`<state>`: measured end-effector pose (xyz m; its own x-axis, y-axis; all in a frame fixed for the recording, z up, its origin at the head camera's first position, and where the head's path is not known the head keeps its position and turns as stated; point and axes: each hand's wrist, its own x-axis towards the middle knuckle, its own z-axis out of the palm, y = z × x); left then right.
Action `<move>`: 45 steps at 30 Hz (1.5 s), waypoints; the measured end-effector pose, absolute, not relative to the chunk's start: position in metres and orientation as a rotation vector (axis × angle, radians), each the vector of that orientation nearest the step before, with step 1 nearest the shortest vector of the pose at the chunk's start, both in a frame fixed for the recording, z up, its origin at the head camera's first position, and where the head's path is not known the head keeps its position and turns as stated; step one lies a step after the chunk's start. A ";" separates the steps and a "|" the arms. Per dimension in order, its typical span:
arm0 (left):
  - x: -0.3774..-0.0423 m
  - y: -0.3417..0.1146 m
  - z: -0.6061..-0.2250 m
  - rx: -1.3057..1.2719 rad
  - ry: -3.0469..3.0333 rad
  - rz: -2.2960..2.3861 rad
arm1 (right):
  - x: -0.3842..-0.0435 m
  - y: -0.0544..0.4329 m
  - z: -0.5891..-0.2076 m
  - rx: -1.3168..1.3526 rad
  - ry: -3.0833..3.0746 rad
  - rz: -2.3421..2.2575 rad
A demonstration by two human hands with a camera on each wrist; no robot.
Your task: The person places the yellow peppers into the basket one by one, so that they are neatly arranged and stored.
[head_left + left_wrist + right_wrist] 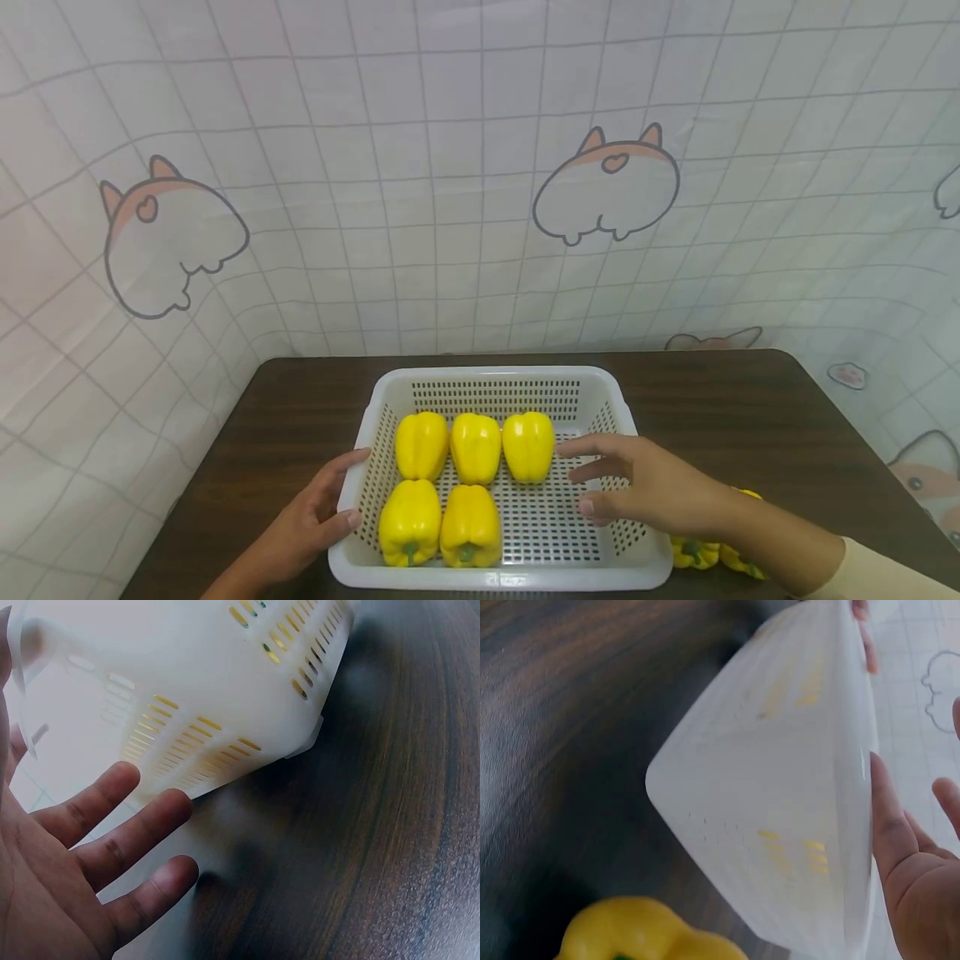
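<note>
A white perforated plastic basket [525, 578] stands on the dark wooden table. Inside it lie several yellow bell peppers: three in the far row, among them the rightmost pepper [528, 447], and two in the near row, one being the front left pepper [410, 521]. My left hand [303, 521] is at the basket's left rim, thumb and forefinger by the edge; other fingers spread loosely outside the wall in the left wrist view. Over the basket's right part hovers my right hand [626, 479], fingers parted and holding nothing, forefinger close to the rightmost pepper.
More yellow peppers [693, 552] lie on the table right of the basket, partly hidden under my right forearm. One such pepper [637, 934] shows in the right wrist view. A white gridded cloth [480, 208] with cartoon prints hangs behind the table [720, 400].
</note>
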<state>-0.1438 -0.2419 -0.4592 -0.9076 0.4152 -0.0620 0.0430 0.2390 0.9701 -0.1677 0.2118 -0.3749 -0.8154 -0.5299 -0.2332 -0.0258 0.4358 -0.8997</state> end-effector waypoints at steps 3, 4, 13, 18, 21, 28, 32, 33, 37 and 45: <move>-0.144 -0.242 -0.458 0.423 2.208 1.709 | -0.169 0.222 -0.373 -0.492 2.225 -1.344; -0.144 -0.242 -0.458 0.422 2.206 1.707 | -0.169 0.225 -0.372 -0.499 2.235 -1.338; -0.143 -0.242 -0.456 0.414 2.241 1.672 | -0.170 0.255 -0.373 -0.556 2.270 -1.376; -0.142 -0.242 -0.455 0.395 2.262 1.650 | -0.171 0.273 -0.375 -0.560 2.246 -1.443; -0.143 -0.241 -0.454 0.389 2.269 1.642 | -0.169 0.282 -0.376 -0.561 2.242 -1.471; -0.143 -0.241 -0.455 0.386 2.276 1.643 | -0.164 0.303 -0.377 -0.656 2.368 -1.431; -0.143 -0.241 -0.456 0.395 2.275 1.648 | -0.162 0.318 -0.379 -0.644 2.424 -1.398; -0.143 -0.241 -0.456 0.398 2.276 1.649 | -0.161 0.322 -0.380 -0.633 2.435 -1.392; -0.142 -0.240 -0.455 0.405 2.278 1.651 | -0.160 0.339 -0.385 -0.583 2.505 -1.368; -0.141 -0.239 -0.454 0.388 2.284 1.648 | -0.157 0.372 -0.401 -0.469 2.621 -1.328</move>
